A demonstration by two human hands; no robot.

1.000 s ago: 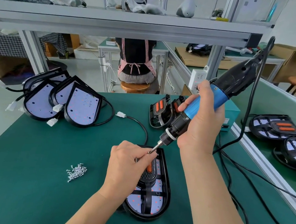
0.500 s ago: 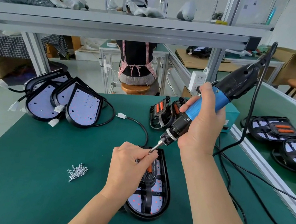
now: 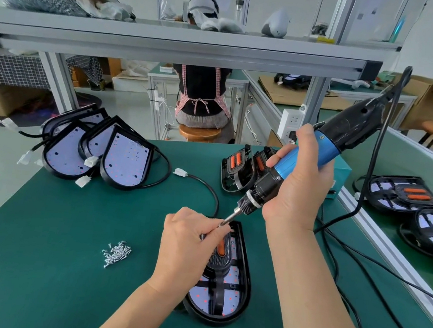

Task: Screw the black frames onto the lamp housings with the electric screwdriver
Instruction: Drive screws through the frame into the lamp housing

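A lamp housing (image 3: 230,298) with a black frame (image 3: 217,287) laid in it lies on the green table in front of me. My right hand (image 3: 299,185) grips the blue and black electric screwdriver (image 3: 318,155), tilted with its bit pointing down-left at the housing's top edge. My left hand (image 3: 185,245) rests over the housing's upper left part, its fingertips pinching at the bit's tip; whatever they pinch there is hidden. A small pile of screws (image 3: 117,252) lies to the left.
Several bare lamp housings (image 3: 101,151) with white plugs lean together at back left. Spare black frames (image 3: 239,169) stand behind the driver. Finished lamps (image 3: 429,214) sit on the right bench. Black cables (image 3: 356,267) trail across the table's right side. A person sits beyond the shelf.
Both hands and the screwdriver keep the same pose over the housing's top edge; only the camera view has shifted slightly.
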